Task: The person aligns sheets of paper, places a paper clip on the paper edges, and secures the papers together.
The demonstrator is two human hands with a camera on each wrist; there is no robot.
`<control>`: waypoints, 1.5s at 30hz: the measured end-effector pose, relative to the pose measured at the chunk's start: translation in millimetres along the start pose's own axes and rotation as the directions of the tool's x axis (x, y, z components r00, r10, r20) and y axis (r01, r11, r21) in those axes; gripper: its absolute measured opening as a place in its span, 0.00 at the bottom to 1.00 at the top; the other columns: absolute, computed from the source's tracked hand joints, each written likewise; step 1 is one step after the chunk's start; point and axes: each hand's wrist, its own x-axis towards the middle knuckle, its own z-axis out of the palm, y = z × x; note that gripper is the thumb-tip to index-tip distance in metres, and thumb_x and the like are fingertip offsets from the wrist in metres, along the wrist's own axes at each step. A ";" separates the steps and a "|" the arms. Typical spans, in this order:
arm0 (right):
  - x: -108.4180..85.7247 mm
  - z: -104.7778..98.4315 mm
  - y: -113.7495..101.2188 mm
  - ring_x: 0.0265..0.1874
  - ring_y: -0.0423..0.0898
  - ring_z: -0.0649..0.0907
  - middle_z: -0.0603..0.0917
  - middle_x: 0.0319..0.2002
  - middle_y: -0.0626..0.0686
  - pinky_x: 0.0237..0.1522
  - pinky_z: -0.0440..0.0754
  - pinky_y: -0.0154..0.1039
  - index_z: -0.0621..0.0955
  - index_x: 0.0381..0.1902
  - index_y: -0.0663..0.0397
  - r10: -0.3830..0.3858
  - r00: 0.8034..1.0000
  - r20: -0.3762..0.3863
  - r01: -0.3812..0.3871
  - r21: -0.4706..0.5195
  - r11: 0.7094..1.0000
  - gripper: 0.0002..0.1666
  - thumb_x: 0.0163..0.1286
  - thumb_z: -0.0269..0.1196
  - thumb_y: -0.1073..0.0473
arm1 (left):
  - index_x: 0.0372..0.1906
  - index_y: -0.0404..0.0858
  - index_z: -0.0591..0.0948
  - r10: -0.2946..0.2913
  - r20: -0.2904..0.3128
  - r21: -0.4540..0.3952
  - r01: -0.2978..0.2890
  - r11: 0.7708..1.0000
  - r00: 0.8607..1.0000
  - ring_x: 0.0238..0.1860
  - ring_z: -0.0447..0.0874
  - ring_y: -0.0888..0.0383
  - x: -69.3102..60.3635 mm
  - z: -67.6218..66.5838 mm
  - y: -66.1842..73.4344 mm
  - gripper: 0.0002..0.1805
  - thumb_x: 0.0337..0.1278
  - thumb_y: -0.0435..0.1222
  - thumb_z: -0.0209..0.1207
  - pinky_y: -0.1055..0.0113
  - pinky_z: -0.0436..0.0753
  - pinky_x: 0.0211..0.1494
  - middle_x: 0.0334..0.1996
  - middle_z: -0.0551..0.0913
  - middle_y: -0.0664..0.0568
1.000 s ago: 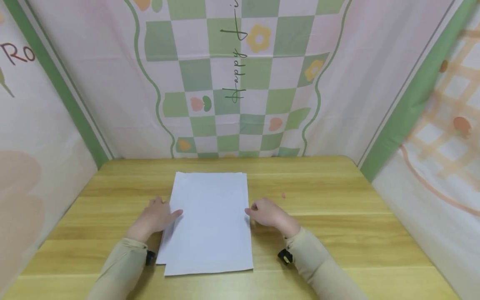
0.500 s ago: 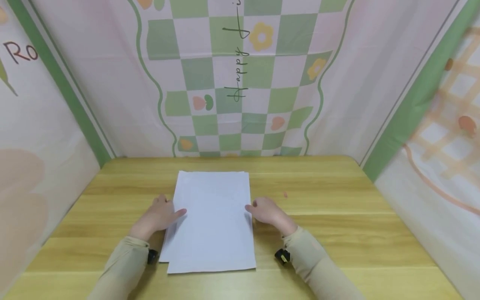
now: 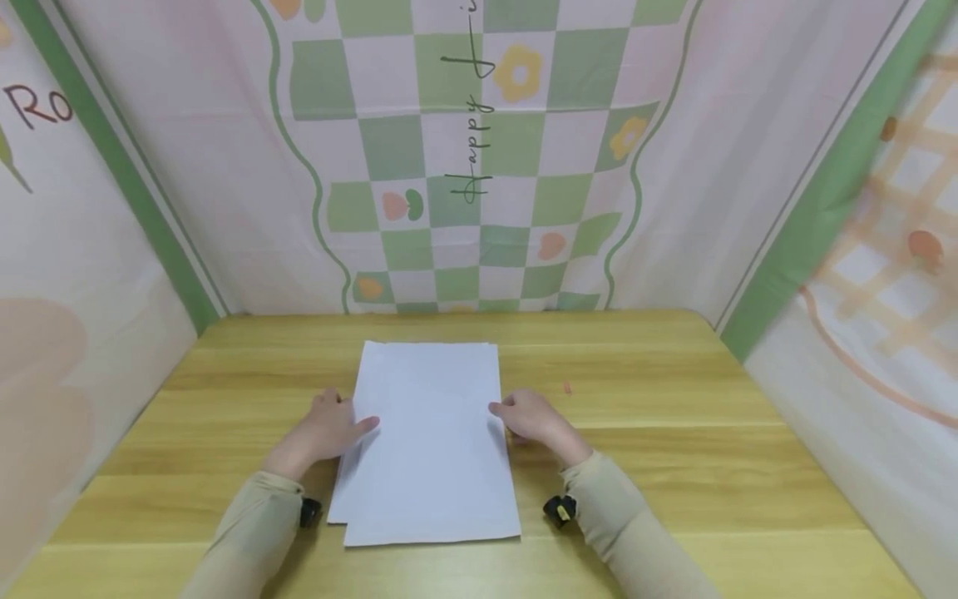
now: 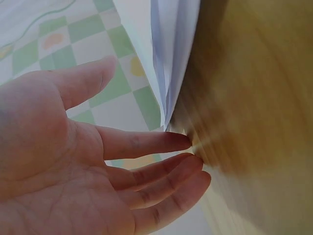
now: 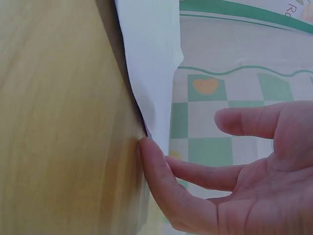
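White paper sheets [image 3: 430, 449] lie in a loose pile on the wooden table, the lower ones sticking out at the bottom left. At the pile's left edge is my left hand [image 3: 327, 431], its thumb above the paper. In the left wrist view, the index fingertip [image 4: 183, 141] meets the edges of several layers, with the thumb [image 4: 95, 76] apart from them. My right hand [image 3: 533, 416] is at the right edge. Its bent finger [image 5: 159, 171] touches the paper side [image 5: 151, 58] in the right wrist view, while the thumb [image 5: 244, 121] stays clear of it.
Around the pile stretches the wooden tabletop [image 3: 659, 466]. A tiny reddish speck [image 3: 567, 388] lies to the right of the paper. Printed fabric [image 3: 479, 166] hangs along the back and both sides. Dark wrist devices [image 3: 560, 510] sit on both arms.
The paper pile has slid a little to the right, its near end most. My left hand has moved right along with it. My right hand has shifted slightly away from me.
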 end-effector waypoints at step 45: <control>10.2 -6.2 2.6 0.40 0.49 0.78 0.76 0.41 0.59 0.38 0.83 0.42 0.74 0.52 0.69 0.136 0.988 0.072 -0.151 0.286 0.946 0.24 0.69 0.55 0.53 | 0.49 0.24 0.76 -0.031 -0.048 -0.216 0.020 0.976 0.998 0.66 0.59 0.31 14.3 5.2 14.9 0.32 0.64 0.54 0.52 0.46 0.74 0.56 0.60 0.68 0.24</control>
